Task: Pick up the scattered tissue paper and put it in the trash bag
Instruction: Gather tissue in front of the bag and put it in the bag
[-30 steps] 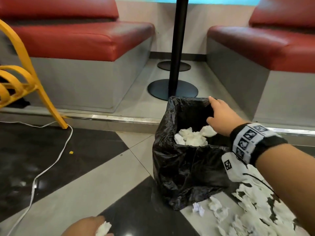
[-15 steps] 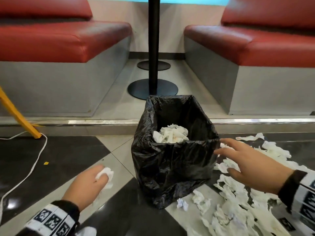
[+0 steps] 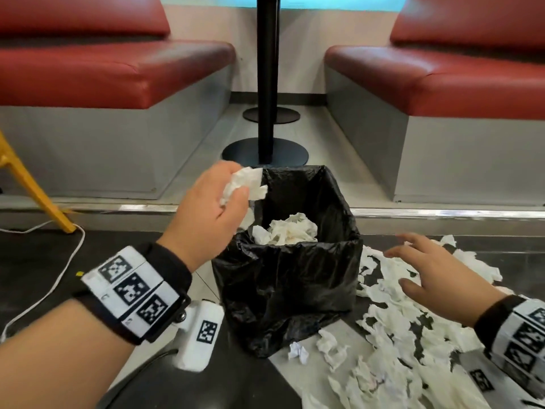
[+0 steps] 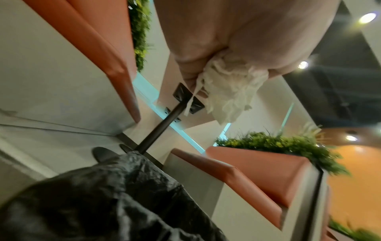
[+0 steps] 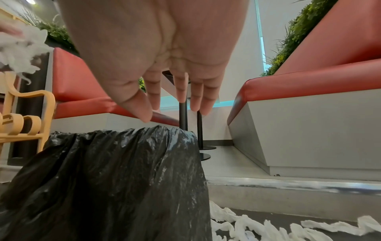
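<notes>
A black trash bag (image 3: 289, 287) stands open on the floor, with crumpled white tissue (image 3: 286, 230) inside it. My left hand (image 3: 212, 214) holds a wad of tissue paper (image 3: 246, 184) just over the bag's left rim; the left wrist view shows the wad of tissue paper (image 4: 228, 88) gripped in the fingers above the trash bag (image 4: 107, 200). My right hand (image 3: 433, 276) hovers with fingers spread over the scattered tissue paper (image 3: 392, 335) to the right of the bag, holding nothing. In the right wrist view the right hand (image 5: 164, 65) has straight fingers beside the trash bag (image 5: 115, 179).
Two red bench seats (image 3: 97, 69) (image 3: 442, 75) flank a black table post (image 3: 267, 78) behind the bag. A metal step edge (image 3: 442, 214) runs across. A yellow chair leg (image 3: 32, 187) and a white cable (image 3: 59, 278) lie at the left.
My left hand rose from the floor with the tissue wad and moved right to the bag's left rim. My right hand left the bag's rim and dropped over the scattered tissue.
</notes>
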### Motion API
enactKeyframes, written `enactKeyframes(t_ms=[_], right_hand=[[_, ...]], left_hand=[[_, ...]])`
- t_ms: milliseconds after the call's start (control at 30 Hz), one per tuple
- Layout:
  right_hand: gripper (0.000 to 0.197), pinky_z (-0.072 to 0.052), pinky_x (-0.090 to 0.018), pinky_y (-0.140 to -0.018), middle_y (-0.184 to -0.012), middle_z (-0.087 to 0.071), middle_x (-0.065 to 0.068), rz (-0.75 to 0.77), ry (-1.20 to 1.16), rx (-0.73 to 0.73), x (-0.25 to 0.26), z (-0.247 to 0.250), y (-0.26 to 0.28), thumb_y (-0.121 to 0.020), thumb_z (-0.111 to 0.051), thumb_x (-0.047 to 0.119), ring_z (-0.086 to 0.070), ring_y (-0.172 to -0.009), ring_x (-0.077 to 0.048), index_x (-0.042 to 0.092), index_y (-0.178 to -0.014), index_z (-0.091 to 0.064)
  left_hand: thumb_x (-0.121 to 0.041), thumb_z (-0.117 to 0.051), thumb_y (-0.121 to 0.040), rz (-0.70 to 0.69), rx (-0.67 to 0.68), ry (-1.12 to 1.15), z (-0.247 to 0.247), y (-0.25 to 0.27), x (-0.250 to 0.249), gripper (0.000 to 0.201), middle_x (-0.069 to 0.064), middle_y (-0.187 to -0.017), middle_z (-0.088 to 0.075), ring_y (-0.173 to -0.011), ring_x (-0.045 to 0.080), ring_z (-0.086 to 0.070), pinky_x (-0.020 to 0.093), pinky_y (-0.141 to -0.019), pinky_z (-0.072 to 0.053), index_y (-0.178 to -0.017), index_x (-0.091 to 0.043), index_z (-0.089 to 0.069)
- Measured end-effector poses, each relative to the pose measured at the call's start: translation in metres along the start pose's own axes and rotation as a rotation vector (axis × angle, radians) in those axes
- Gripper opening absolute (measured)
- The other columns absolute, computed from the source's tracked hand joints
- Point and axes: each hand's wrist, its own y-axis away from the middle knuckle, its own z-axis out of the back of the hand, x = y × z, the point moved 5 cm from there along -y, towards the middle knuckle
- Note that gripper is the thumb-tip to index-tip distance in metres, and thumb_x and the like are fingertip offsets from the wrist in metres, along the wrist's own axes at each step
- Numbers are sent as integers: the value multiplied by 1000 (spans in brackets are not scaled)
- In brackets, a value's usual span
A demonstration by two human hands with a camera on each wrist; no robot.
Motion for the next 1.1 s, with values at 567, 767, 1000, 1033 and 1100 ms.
enactKeyframes(t_ms=[567, 767, 1000, 1033, 1100], right_hand=[[40, -37, -25, -101, -148, -26, 2, 78, -69, 260, -24, -88, 17, -86, -58, 27, -41, -126, -17, 33, -125, -48], [70, -36, -36, -107, -149, -23, 0, 227, -50, 572, 1, -177, 38, -72, -70, 52, -34, -133, -23, 40, -133, -36], [44, -40, -52, -100, -150, -15, -13, 489, 151, 888, 34, -254, 82, -90, -47, 20, -38, -121, -44, 33, -131, -37], [40, -43, -48, -97, -143, -26, -16, 454, 105, 850, 37, -254, 76, -90, -43, 14, -45, -116, -42, 25, -128, -42], [33, -45, -40, -92, -126, -47, -16, 339, -44, 760, 40, -247, 56, -88, -42, 10, -53, -110, -36, 16, -120, -47]], left_hand=[[-48, -51, -80, -238, 457, -523, -144, 40, 3, 50, 7, -137, -44, -126, 29, -38, 56, -113, -21, -126, -26, -48], [-49, -56, -71, -332, 983, -523, -189, 156, 27, 40, -1, -119, -55, -103, 22, -53, 43, -93, -48, -106, -30, -55], [-47, -56, -84, -112, 1273, -419, -218, 224, 38, 51, 4, -144, -29, -130, 27, -28, 43, -108, -28, -129, -24, -43], [-47, -57, -84, -91, 1290, -415, -221, 228, 39, 53, 4, -144, -29, -129, 27, -28, 43, -106, -30, -129, -24, -42], [-48, -58, -83, -36, 1313, -412, -226, 233, 43, 57, 5, -142, -29, -127, 28, -29, 44, -105, -34, -131, -23, -40]])
